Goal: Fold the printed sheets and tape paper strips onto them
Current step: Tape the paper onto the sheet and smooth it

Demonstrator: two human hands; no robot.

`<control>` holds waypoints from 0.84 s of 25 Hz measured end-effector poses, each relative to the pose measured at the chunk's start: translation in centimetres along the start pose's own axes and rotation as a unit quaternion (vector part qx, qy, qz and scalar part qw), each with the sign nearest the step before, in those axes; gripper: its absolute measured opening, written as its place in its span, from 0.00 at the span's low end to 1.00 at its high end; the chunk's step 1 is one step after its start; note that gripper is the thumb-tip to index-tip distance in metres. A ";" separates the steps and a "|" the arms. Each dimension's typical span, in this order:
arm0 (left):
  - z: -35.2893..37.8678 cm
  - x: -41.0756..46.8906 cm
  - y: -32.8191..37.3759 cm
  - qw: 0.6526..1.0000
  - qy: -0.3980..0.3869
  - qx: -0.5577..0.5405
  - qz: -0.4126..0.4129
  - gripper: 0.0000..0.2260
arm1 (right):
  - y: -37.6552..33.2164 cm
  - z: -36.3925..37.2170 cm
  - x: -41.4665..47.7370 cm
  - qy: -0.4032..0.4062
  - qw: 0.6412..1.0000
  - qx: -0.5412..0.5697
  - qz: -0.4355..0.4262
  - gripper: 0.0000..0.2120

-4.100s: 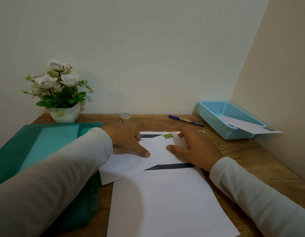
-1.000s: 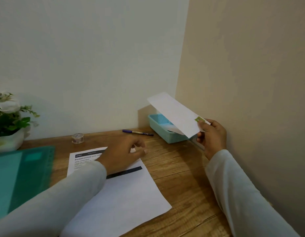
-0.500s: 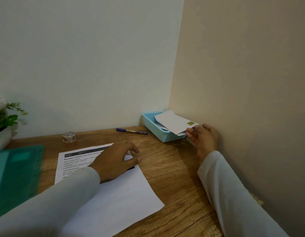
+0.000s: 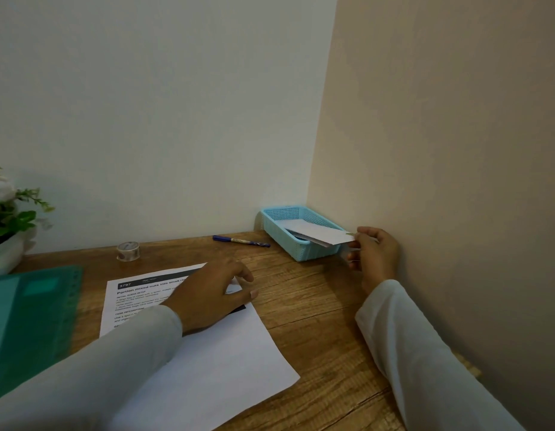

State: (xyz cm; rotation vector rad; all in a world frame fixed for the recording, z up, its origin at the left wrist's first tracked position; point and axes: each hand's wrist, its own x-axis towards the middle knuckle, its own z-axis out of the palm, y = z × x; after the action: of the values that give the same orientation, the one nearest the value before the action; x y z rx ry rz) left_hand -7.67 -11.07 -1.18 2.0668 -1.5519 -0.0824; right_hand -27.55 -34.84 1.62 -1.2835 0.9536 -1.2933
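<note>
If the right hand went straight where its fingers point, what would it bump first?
Probably the blue basket, whose rim bears the folded sheet the right hand pinches; depth is unclear.

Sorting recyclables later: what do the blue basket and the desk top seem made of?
The blue basket looks like matt moulded plastic: perforated mesh walls. The desk top looks like matt wood or wood-grain laminate: grain lines show; which, I cannot tell.
</note>
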 end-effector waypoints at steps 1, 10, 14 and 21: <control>0.0 0.0 0.0 1.000 -0.001 0.001 0.002 0.15 | 0.0 -0.1 0.0 0.003 1.000 -0.004 -0.003 0.08; -0.2 -0.3 0.1 1.000 -0.007 -0.002 0.001 0.16 | 0.2 -0.2 -0.7 0.009 0.999 -0.033 -0.038 0.07; -2.5 -0.2 1.3 0.999 0.042 -0.024 0.016 0.13 | -0.5 0.6 -2.3 -0.015 0.993 -0.035 -0.110 0.07; -9.3 -2.7 1.0 0.996 0.002 0.056 -0.068 0.20 | -1.6 6.9 -9.3 -0.319 0.916 -0.134 -0.201 0.03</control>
State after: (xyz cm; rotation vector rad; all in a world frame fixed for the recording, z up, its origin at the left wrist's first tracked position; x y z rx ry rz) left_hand -6.03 -5.18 6.40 2.2571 -1.4420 -0.0429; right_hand -21.92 -24.61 2.38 -2.0323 0.4114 -0.9365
